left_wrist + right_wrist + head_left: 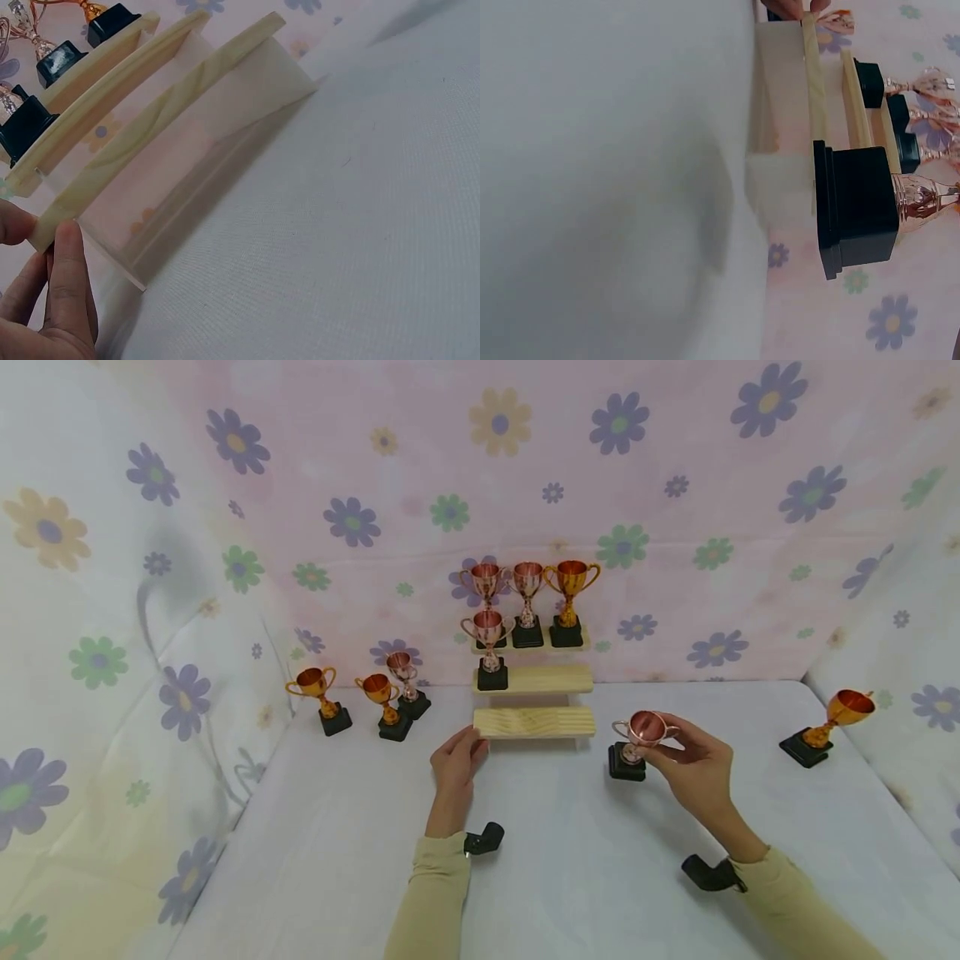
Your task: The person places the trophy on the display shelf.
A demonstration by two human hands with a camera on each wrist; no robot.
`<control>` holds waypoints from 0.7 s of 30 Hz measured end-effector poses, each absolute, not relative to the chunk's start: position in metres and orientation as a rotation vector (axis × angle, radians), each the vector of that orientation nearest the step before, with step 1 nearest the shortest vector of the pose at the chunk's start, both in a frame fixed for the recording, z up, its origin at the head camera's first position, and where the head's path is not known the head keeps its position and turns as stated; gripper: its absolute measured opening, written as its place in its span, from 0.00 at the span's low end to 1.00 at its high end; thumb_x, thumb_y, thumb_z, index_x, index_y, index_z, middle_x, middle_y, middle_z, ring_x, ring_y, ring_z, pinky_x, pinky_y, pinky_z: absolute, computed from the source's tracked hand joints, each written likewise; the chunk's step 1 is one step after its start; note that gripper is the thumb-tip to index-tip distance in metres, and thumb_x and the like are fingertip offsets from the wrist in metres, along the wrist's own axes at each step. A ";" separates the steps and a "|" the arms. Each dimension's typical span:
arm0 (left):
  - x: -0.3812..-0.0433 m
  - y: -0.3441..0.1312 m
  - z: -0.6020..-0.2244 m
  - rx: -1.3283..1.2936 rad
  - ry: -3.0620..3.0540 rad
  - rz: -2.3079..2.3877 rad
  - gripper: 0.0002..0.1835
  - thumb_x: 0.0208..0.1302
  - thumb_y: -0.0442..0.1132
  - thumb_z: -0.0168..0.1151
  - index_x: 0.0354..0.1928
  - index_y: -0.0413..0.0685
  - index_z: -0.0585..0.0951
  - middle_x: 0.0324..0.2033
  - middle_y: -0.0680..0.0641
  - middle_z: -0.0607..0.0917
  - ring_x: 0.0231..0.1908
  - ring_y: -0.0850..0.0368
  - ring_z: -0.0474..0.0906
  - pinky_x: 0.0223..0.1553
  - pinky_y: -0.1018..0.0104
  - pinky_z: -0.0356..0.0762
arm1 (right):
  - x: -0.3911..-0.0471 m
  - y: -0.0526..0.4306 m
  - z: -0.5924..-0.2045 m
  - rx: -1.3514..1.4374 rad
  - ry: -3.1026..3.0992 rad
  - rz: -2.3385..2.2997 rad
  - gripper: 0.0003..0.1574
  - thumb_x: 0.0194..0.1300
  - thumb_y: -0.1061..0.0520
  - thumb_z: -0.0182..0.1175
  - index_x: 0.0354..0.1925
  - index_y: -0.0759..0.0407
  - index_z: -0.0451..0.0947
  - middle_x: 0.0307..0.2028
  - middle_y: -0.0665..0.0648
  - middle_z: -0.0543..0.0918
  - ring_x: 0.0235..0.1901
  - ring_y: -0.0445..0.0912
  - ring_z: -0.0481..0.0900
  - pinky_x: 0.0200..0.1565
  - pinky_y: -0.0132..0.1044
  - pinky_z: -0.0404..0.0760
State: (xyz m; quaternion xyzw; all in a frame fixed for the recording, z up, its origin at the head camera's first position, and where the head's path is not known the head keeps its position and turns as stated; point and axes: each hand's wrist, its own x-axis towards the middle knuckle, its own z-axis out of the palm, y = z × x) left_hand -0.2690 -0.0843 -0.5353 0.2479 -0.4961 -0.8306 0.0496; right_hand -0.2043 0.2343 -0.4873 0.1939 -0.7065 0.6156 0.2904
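Note:
My right hand (pixel 693 764) holds a small rose-gold trophy cup (pixel 647 727) by its bowl and handle, right of the stepped shelf. Its black base (pixel 859 210) hangs above the white cloth in the right wrist view, with a shadow on the cloth. My left hand (pixel 455 764) pinches the left end of the lowest wooden step (pixel 534 722); thumb and fingers (pixel 69 259) meet that corner in the left wrist view. On the top step stand two rose-gold trophies and a gold trophy (pixel 570 581). Another rose-gold trophy (pixel 489 631) is at the left end of the middle step (pixel 551 678).
Left of the shelf are two gold trophies, one at the far left (pixel 318 693) and one (pixel 381 693) beside a rose-gold trophy (pixel 405 672). A gold trophy (pixel 836 718) stands at the far right. Flowered cloth (pixel 420 468) walls the table at the back and sides.

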 end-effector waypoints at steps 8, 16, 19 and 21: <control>-0.268 -0.086 -0.536 0.740 -1.511 -2.542 0.17 0.66 0.30 0.66 0.55 0.30 0.82 0.46 0.38 0.84 0.40 0.56 0.84 0.44 0.69 0.88 | -0.236 0.196 -0.475 0.585 -1.822 1.711 0.32 0.46 0.84 0.70 0.53 0.80 0.79 0.46 0.45 0.87 0.37 0.37 0.83 0.42 0.28 0.88; -0.268 -0.086 -0.535 0.753 -1.529 -2.549 0.16 0.66 0.31 0.66 0.54 0.32 0.83 0.46 0.38 0.84 0.40 0.56 0.84 0.46 0.68 0.88 | -0.274 0.164 -0.454 0.593 -1.766 1.747 0.29 0.51 0.80 0.71 0.54 0.76 0.81 0.42 0.44 0.88 0.36 0.38 0.83 0.42 0.30 0.88; -0.267 -0.087 -0.534 0.755 -1.538 -2.548 0.16 0.67 0.31 0.66 0.54 0.32 0.83 0.45 0.38 0.84 0.40 0.56 0.84 0.46 0.68 0.88 | -0.288 0.154 -0.447 0.621 -1.739 1.783 0.29 0.51 0.82 0.69 0.54 0.77 0.80 0.40 0.45 0.88 0.35 0.38 0.84 0.41 0.30 0.88; -0.267 -0.087 -0.533 0.752 -1.542 -2.549 0.16 0.67 0.32 0.66 0.55 0.33 0.83 0.46 0.38 0.84 0.40 0.56 0.84 0.46 0.68 0.88 | -0.298 0.149 -0.441 0.639 -1.730 1.817 0.29 0.51 0.82 0.69 0.54 0.78 0.79 0.39 0.46 0.88 0.36 0.39 0.84 0.41 0.30 0.88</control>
